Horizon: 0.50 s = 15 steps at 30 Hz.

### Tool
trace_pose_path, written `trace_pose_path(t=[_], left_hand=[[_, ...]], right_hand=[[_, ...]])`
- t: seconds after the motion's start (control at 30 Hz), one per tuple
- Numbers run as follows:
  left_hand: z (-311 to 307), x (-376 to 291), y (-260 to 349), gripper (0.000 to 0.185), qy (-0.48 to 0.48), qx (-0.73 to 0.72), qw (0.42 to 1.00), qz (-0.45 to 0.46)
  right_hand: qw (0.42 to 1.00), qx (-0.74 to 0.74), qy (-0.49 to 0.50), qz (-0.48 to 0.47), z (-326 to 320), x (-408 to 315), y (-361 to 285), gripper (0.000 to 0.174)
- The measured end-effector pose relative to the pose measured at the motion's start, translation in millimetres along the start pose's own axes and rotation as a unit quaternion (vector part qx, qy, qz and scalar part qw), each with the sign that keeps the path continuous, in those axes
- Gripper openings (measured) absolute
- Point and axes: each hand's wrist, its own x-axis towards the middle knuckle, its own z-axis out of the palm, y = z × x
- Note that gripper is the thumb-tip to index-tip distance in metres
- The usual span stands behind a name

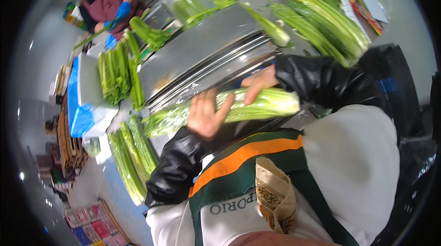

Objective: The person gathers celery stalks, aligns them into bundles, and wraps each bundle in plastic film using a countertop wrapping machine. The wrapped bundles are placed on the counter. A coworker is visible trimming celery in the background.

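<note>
A celery bunch (265, 104) in shiny clear film lies crosswise in front of my body, its pale cut base to the right. My left hand (206, 111) presses over its middle with the thumb spread. Nearer the base, my right hand (260, 82) holds its far side, thumb and finger over the top. The bunch lies along the near edge of a stainless-steel machine (193, 59); its leafy end points left. Some of my right hand's fingers are hidden behind the bunch.
Several celery bunches (324, 25) lie at the upper right and wrapped ones (132, 156) at the left. Unwrapped celery (113, 73) stands by a white bin with blue plastic (81, 115). Across the table, a person in blue gloves (120, 13) holds a stalk.
</note>
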Motion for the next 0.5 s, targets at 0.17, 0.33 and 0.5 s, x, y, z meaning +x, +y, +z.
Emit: trace_pose_path(t=[0.17, 0.33, 0.5], left_hand=[[-21, 3, 12, 0.086, -0.178, -0.203, 0.960, -0.076], [3, -1, 25, 0.094, -0.355, -0.296, 0.884, -0.076], [19, -18, 30, 0.085, -0.212, -0.233, 0.946, -0.072]], right_hand=[[0.841, 0.192, 0.421, -0.279, 12, -40, 63, 0.033], [0.635, -0.223, 0.713, 0.196, 19, -104, 215, 0.025], [0.642, -0.231, 0.620, 0.387, 45, -106, 301, 0.025]])
